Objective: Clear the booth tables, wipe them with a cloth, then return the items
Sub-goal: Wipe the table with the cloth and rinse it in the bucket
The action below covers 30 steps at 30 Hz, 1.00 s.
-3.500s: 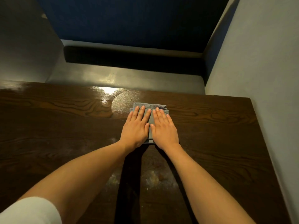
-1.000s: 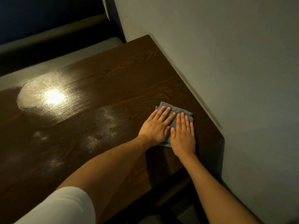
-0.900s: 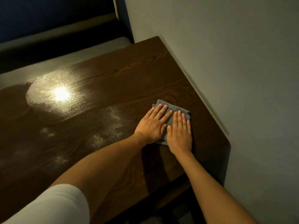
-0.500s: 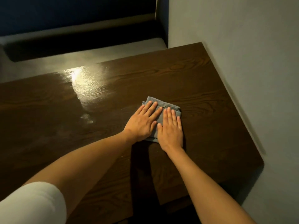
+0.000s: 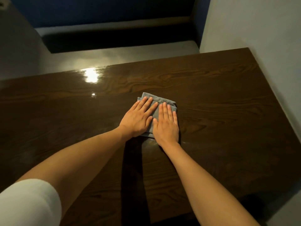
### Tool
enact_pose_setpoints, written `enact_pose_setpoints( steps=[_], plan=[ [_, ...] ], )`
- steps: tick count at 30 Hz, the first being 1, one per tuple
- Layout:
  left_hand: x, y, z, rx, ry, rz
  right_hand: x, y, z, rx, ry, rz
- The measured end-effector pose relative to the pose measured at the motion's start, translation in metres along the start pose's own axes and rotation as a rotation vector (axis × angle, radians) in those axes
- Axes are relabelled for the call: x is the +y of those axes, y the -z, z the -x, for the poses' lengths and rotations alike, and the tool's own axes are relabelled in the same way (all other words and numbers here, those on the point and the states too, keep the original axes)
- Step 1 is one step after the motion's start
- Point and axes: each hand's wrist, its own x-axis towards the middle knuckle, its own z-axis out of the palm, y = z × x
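Note:
A folded grey cloth [image 5: 158, 100] lies flat on the dark wooden booth table [image 5: 228, 101], a little right of the table's middle. My left hand [image 5: 138, 119] presses on the cloth's left part with straight fingers. My right hand [image 5: 166, 126] lies flat beside it on the cloth's right part, fingers straight and pointing away from me. The two hands hide most of the cloth; only its far edge and a strip between the hands show.
A grey wall [image 5: 268, 46] runs along the table's right edge. Beyond the far edge is a grey bench seat [image 5: 130, 54] with a dark blue backrest [image 5: 105, 10]. A lamp glare [image 5: 91, 75] shines on the wet-looking surface at the far left.
Both hands have slid the cloth left, away from the wall and the near right corner, toward the table's middle. The dusty smears seen earlier no longer show around the cloth.

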Motion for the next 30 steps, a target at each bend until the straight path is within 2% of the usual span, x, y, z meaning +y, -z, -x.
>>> enact_pose_setpoints(
  steps=[7, 12, 18, 25, 30],
  plan=[
    [-0.058, -0.002, 0.066, 0.038, 0.075, 0.034, -0.079, -0.012, 0.008, -0.019, 0.078, -0.009],
    [-0.06, -0.009, 0.103, 0.05, 0.127, 0.046, -0.099, -0.02, 0.03, -0.029, 0.138, -0.001],
    [-0.034, -0.016, 0.119, 0.043, 0.189, 0.01, -0.088, -0.019, 0.054, -0.066, 0.199, -0.002],
    [-0.003, -0.016, 0.107, 0.023, 0.123, 0.12, -0.058, -0.02, 0.066, -0.083, 0.208, -0.003],
    [0.038, -0.021, 0.083, 0.051, 0.096, 0.108, -0.011, -0.013, 0.074, -0.085, 0.179, 0.018]
  ],
)
